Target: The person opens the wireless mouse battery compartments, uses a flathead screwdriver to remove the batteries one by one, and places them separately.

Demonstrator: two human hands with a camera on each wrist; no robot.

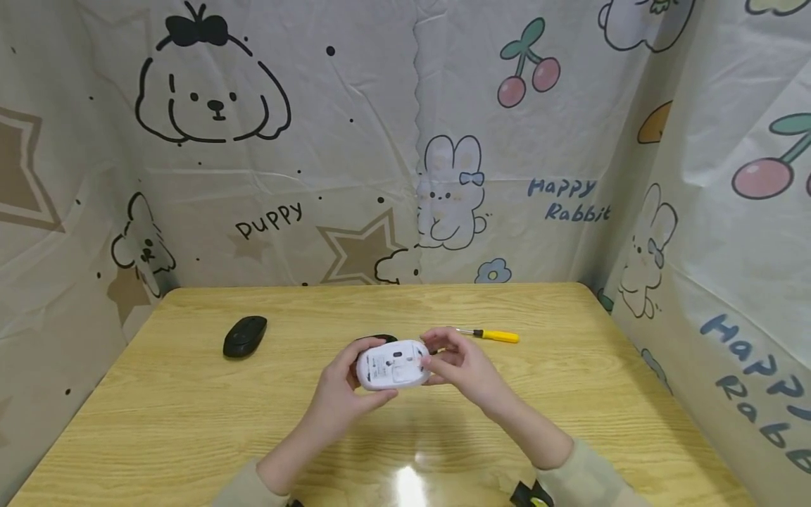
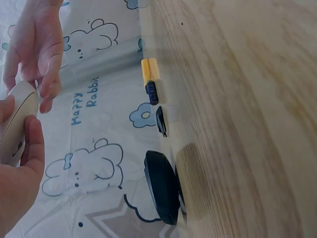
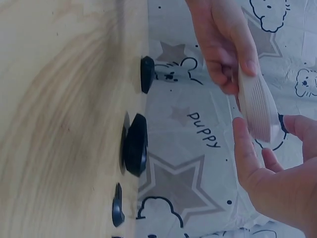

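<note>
A white computer mouse [image 1: 394, 366] is held above the table with its underside facing up toward the head camera. My left hand [image 1: 345, 386] grips its left end, fingers along the far edge and thumb along the near edge. At the other end my right hand [image 1: 465, 367] has its thumb on the underside and its fingers around the edge; the right wrist view shows the ribbed end of the shell between thumb and index finger. Beyond it a black mouse [image 2: 162, 188] lies on the table, mostly hidden in the head view.
Another black mouse [image 1: 245, 336] sits at the back left of the wooden table [image 1: 190, 422]. A screwdriver [image 1: 497, 336] with a yellow handle lies behind my right hand. Beside it is a small black piece [image 2: 161, 121]. Printed cloth [image 1: 355, 176] hangs around the table.
</note>
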